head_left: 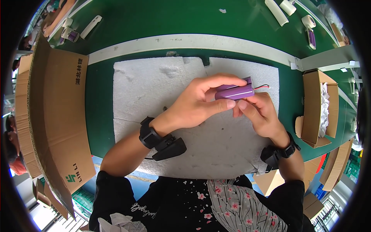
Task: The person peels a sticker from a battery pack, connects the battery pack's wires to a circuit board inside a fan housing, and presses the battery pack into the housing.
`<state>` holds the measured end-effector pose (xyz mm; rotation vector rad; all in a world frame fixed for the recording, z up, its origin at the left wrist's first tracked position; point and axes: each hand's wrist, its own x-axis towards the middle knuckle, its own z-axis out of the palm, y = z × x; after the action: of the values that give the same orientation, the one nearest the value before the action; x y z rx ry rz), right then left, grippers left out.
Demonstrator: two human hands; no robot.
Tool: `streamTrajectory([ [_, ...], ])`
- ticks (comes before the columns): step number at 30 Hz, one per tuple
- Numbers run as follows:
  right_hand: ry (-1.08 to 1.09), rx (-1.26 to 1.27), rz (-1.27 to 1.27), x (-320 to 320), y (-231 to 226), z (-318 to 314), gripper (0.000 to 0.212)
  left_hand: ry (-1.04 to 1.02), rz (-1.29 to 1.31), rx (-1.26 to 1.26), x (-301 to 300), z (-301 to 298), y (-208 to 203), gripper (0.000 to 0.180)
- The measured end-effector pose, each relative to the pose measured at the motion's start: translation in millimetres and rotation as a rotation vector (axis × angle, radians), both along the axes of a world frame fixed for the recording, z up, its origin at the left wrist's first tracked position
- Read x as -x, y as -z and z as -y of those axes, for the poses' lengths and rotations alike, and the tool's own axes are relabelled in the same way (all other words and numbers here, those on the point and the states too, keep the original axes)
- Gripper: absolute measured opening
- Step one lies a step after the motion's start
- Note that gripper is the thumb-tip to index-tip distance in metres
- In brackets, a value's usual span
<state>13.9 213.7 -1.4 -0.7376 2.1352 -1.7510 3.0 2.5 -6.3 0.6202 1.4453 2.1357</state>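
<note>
My left hand [189, 104] is closed around a purple battery pack [236, 92], its fingers over the far side and its thumb along the near side. The pack looks like cylindrical cells side by side in purple wrap, with thin red and dark wires [262, 86] sticking out of its right end. My right hand [262, 116] is closed at the pack's near right corner, thumb bent close to the left thumb; some of its fingers are hidden behind the pack. Both hands hold the pack above a white foam sheet [150, 91]. Black bands with small modules sit on both wrists.
A large open cardboard box [62, 116] stands at the left. At the right is a smaller carton [311, 108] with white crumpled paper [324, 110]. A white rail [174, 41] crosses the green table [162, 21]; beyond it lie white casing parts [276, 12], some with purple cells.
</note>
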Motion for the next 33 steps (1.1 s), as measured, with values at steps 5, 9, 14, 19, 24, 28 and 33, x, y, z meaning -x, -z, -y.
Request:
streamTrajectory([
  [5, -0.04, -0.035, -0.005, 0.7, 0.2, -1.0, 0.02, -0.005, 0.017, 0.024, -0.4, 0.7, -2.8, 0.045],
  [9, -0.01, 0.0, -0.016, -0.4, 1.0, 0.8, 0.018, -0.004, 0.025, 0.037, 0.0, 0.7, -3.2, 0.045],
  [14, -0.032, -0.061, 0.002, 0.6, -2.6, -1.1, 0.021, -0.009, 0.018, 0.019, -0.4, 0.7, -2.4, 0.045],
  [19, -0.035, -0.063, -0.004, 0.4, -2.3, -0.6, 0.023, -0.007, 0.014, 0.023, 0.0, 0.7, -2.4, 0.045],
  [24, -0.051, -0.074, -0.007, 1.2, -1.6, -2.4, 0.023, -0.003, 0.019, 0.03, 0.0, 1.1, -2.3, 0.045],
  [28, -0.051, -0.072, 0.013, 1.3, -1.3, -2.8, 0.023, 0.003, 0.029, 0.024, 0.0, 0.8, -2.2, 0.045],
  [33, -0.053, -0.05, 0.007, 1.0, -1.5, -2.3, 0.022, -0.017, -0.01, 0.03, -0.7, -0.9, -0.3, 0.045],
])
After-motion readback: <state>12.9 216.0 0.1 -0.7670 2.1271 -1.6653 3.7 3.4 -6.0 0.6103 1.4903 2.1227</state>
